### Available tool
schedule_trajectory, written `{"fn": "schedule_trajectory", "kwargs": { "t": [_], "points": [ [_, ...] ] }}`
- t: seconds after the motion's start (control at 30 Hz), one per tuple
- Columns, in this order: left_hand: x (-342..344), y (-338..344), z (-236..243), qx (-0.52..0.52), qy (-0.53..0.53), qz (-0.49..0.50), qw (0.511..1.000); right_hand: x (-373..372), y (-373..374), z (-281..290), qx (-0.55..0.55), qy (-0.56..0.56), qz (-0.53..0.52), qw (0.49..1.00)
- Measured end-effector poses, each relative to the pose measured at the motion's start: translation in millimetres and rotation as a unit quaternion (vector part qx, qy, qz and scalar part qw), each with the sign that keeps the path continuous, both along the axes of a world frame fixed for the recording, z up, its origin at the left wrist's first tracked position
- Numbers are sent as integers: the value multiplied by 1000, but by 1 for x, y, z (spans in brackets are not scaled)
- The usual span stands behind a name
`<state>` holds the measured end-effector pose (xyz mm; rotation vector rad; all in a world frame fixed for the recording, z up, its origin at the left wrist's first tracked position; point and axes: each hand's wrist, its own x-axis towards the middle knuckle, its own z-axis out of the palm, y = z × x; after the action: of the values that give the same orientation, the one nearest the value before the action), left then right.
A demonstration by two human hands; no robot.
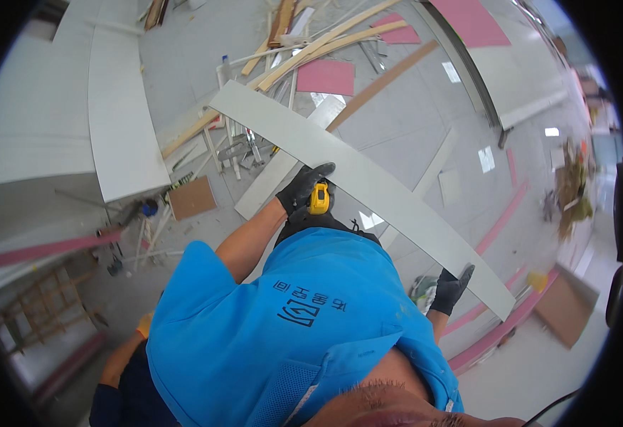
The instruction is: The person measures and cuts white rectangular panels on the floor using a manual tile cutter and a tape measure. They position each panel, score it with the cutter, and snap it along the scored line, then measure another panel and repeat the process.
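A long, narrow white board [368,178] slants across in front of my body, from upper left to lower right. My left hand [306,188], in a dark glove, grips its near edge around the middle, thumb on the upper face. Close to the board's right end, my right hand [451,290], gloved alike, is closed on the same edge with the thumb on top. A yellow tape measure [318,198] sits right beside my left hand at the waist; whether the hand holds it or it hangs from my clothing I cannot tell.
Wooden strips [318,53], pink panels [326,77] and offcuts litter the grey floor ahead. A large white sheet [123,114] lies at left, a metal channel [468,67] at upper right. Behind me at lower left is another person's orange-gloved hand [145,324]. A brown board [567,309] is at right.
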<state>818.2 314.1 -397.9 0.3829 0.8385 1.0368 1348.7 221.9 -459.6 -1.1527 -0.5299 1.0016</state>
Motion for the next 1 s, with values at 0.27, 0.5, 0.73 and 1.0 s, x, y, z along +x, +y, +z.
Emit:
{"fn": "schedule_trajectory", "kwargs": {
  "t": [0.27, 0.5, 0.73, 1.0],
  "points": [
    [8, 5, 14, -141, 74, 301, 940, -6, 234, 44, -195, 122, 230, 946],
    [3, 11, 19, -172, 100, 486, 851, -78, 390, 3, -346, 124, 344, 864],
    [13, 9, 0, -229, 156, 548, 789, -117, 492, -46, -384, 130, 428, 808],
    [24, 1, 18, -163, 125, 630, 749, -214, 494, -4, -349, 121, 455, 810]
  ]
}}
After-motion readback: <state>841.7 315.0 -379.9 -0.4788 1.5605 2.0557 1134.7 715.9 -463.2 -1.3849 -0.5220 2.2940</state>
